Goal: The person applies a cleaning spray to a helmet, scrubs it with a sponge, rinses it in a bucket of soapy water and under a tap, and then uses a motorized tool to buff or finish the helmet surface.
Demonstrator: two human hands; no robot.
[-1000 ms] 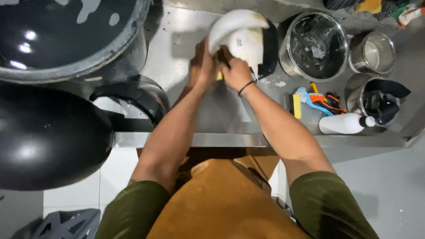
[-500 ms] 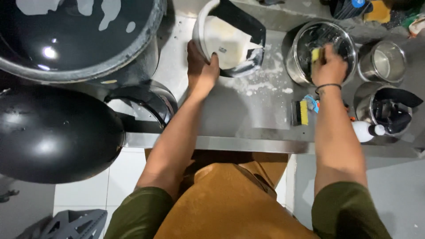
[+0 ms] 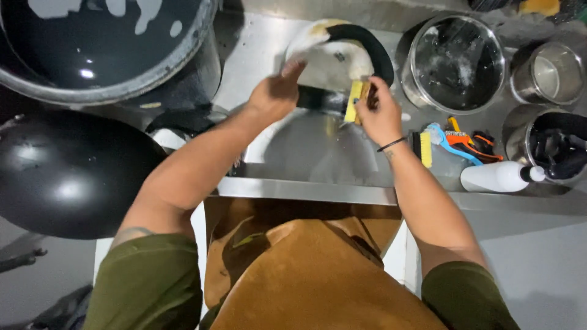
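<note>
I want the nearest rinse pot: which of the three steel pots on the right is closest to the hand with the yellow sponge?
The big steel pot of soapy water, just right of the right hand. The small empty pot and the pot with black items stand farther right.

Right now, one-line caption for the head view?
Left hand steadies a white-and-black container while right hand presses a yellow sponge against it.

Steel counter [image 3: 306,165] (wet), grey floor [image 3: 544,256]

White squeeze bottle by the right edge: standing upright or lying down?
Lying down. The white squeeze bottle rests on its side on the steel counter, its cap pointing right toward a steel pot.
</note>
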